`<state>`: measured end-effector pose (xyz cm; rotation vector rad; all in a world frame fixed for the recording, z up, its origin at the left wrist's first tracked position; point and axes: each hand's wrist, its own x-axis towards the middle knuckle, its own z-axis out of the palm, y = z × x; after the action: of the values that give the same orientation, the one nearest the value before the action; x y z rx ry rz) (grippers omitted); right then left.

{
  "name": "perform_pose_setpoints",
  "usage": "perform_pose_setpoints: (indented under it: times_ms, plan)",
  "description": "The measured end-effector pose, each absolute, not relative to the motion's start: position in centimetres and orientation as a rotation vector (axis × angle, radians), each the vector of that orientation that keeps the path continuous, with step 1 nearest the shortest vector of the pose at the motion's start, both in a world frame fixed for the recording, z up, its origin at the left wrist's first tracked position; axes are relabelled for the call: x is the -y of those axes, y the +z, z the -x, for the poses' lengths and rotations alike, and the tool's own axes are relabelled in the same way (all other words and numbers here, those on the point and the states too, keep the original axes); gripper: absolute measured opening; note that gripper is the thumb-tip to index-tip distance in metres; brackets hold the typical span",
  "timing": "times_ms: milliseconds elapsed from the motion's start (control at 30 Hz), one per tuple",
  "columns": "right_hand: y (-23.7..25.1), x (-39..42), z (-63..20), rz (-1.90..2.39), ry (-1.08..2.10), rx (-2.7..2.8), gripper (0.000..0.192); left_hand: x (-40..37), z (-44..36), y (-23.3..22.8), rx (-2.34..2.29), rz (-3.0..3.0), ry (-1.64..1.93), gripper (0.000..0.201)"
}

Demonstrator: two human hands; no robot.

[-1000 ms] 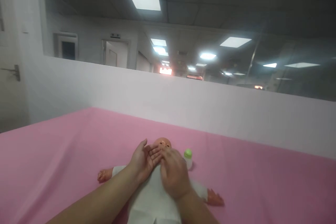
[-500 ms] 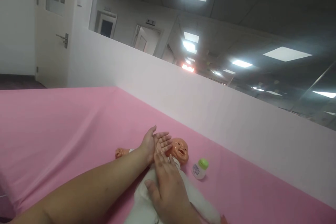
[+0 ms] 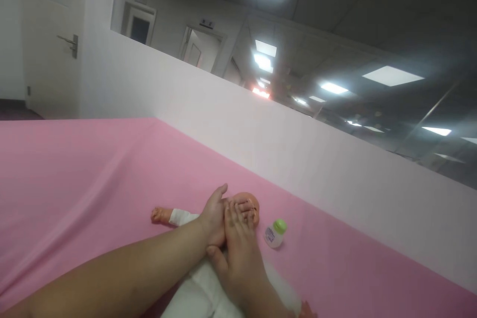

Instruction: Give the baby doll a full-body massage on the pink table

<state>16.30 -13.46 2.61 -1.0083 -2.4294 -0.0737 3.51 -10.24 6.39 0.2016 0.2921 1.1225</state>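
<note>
Pressing palm against palm, the left hand [image 3: 214, 213] and the right hand [image 3: 238, 248] met directly above the doll [image 3: 244, 203], whose head showed just past the fingertips. Fingers lay flat and extended; neither hand pinched or gripped anything. The doll lay on its back on the pink surface [image 3: 74, 174], dressed in a white garment [image 3: 197, 293], with one small arm [image 3: 164, 215] stretched out to the left. Most of the torso was covered by the forearms, so contact between hands and doll could not be confirmed; possibly the heel of the right hand rested on the chest.

A small bottle [image 3: 275, 233] with a green cap stood just beside the doll's head on the right, apart from both hands.

Risks noted:
- The bottle stood upright and near the right hand's fingertips. A sideways sweep of that hand would likely tip it over or send it rolling toward the white partition [image 3: 298, 149].
- The surface cloth looked smooth and loose. Downward pressure with any sliding could shift the doll or bunch the cloth beneath it.
- The doll's face sat close under the fingertips; a forward slide could push the head askew.
</note>
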Motion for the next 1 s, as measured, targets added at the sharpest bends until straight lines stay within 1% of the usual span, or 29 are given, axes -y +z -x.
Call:
perform_pose_setpoints:
  times_ms: [133, 300, 467, 600, 800, 1000]
  plan:
    - [2.9, 13.6, -16.2, 1.015, -0.025, 2.466, 0.084, 9.0, -2.0, 6.0, -0.404, -0.226, 1.231, 0.064]
    - [3.4, 15.2, -15.6, 0.979, 0.099, 2.48, 0.078, 7.7, -0.6, 5.5, -0.443, -0.234, 1.258, 0.063]
    - [4.2, 16.6, -14.9, 0.908, 0.192, 2.498, 0.092, 8.3, -1.0, 6.0, -0.401, -0.25, 1.211, 0.064]
    - [4.0, 16.1, -15.1, 0.932, 0.126, 2.469, 0.101, 9.8, -2.8, 6.2, -0.323, -0.265, 1.123, 0.062]
    - [3.7, 14.7, -15.5, 1.12, 0.087, 2.421, 0.092, 10.5, -4.2, 5.9, -0.338, -0.279, 1.041, 0.063]
    - [4.9, 15.2, -15.1, 1.279, 0.15, 2.468, 0.086, 9.6, -1.8, 6.7, -0.378, -0.313, 1.18, 0.064]
